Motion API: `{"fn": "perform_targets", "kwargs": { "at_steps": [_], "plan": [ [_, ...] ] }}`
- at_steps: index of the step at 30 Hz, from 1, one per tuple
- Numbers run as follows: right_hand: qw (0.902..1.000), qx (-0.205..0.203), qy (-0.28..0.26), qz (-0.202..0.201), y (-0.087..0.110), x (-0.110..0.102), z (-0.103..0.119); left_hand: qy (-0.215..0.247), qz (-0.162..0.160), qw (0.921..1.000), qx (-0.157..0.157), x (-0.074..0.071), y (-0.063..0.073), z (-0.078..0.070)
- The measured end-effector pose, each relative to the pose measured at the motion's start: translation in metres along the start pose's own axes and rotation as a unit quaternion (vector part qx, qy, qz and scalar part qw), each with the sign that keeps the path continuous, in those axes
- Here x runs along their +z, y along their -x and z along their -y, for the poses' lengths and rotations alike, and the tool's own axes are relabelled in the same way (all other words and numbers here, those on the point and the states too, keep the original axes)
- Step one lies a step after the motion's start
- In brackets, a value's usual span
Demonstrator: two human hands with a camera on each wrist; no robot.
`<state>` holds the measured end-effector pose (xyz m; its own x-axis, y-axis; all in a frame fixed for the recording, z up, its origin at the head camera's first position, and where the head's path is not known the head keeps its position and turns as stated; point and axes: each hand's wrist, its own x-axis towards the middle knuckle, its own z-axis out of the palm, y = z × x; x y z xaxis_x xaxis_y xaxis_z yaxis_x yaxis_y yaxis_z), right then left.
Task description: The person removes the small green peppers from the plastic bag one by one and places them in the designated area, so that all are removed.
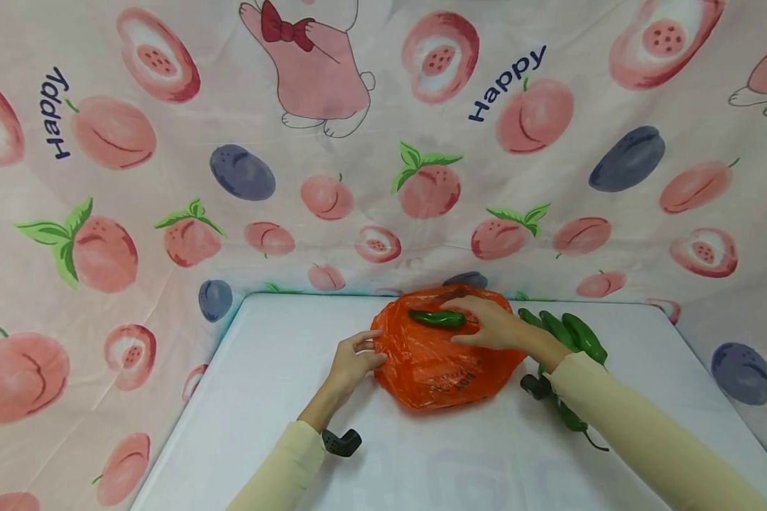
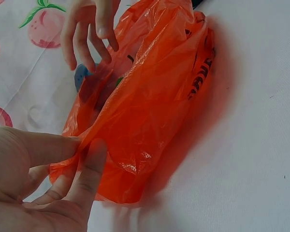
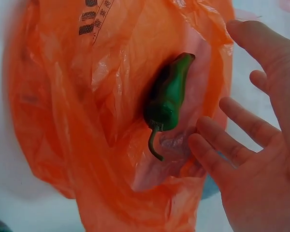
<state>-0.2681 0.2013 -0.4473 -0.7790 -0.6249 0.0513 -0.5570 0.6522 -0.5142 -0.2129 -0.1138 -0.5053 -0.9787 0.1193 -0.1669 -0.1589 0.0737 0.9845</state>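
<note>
An orange plastic bag [image 1: 422, 383] with dark print lies near the back of the table, its mouth spread. One green chili pepper [image 3: 168, 96] with a curved stem rests in the bag's mouth. My left hand [image 1: 353, 362] is at the bag's left side; in the left wrist view its thumb and fingers [image 2: 89, 169] pinch the rim. Over the right part of the bag, my right hand [image 1: 495, 324] has its fingers spread and holds nothing. In the right wrist view those fingers [image 3: 217, 145] stand beside the pepper, close to the bag's edge.
Several more green peppers [image 1: 584, 337] lie right of the bag, partly hidden behind the right forearm. A fruit-print cloth [image 1: 383, 177] hangs behind the white table [image 1: 281, 333]. Black cameras [image 1: 341, 443] sit at both wrists.
</note>
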Motion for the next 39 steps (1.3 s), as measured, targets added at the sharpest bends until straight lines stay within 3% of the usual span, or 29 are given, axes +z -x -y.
{"fn": "perform_targets", "kwargs": {
  "at_steps": [15, 26, 39],
  "plan": [
    [0.9998, 0.012, 0.005, 0.012, -0.022, 0.017, -0.013, 0.002, 0.002, 1.0000, 0.005, 0.002, -0.001, 0.000],
    [0.9967, 0.064, 0.027, 0.041, -0.037, 0.029, -0.021, 0.007, -0.005, 1.0000, 0.004, 0.005, 0.001, 0.000],
    [0.9952, 0.037, 0.080, 0.042, -0.048, 0.035, -0.021, 0.005, -0.007, 0.9999, 0.006, 0.004, 0.004, 0.001]
  ]
}}
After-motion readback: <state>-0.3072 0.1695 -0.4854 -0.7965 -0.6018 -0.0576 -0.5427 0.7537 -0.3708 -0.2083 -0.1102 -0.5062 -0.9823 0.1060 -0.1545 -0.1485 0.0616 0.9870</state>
